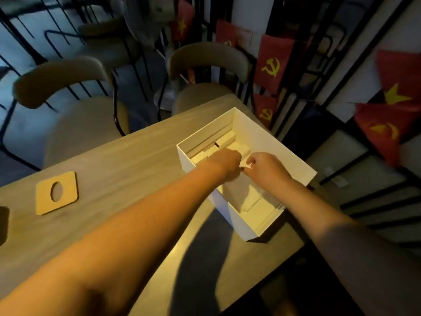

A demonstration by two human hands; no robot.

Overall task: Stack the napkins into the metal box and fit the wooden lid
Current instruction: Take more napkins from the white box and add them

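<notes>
Both my forearms reach out from the bottom of the view, over the table (118,160), and meet inside the white box (293,160). My right hand (265,166) has its fingers curled, thumb and forefinger pinching a small white corner of a napkin (247,165). My left hand (224,163) is curled too, knuckles up, just beside the right one and pressed down among the napkins (230,144); whether it truly holds one I cannot tell, since its fingertips are hidden below the knuckles.

Folded napkins lie in uneven rows at the far end of the box and more sit at the near end, under my wrists. The box stands open at the table's right side, its near corner close to the table's edge, and its tall walls hem both my hands in.

Well apart from the box, on the left of the table, the wooden lid (57,193) lies flat with its oval hole facing up. A dark object (3,224) shows at the left border, too cut off to name.

Beyond the table stand two padded chairs (68,103), with a fan (145,21) behind them. Red flags (271,65) hang along the dark railing on the right
</notes>
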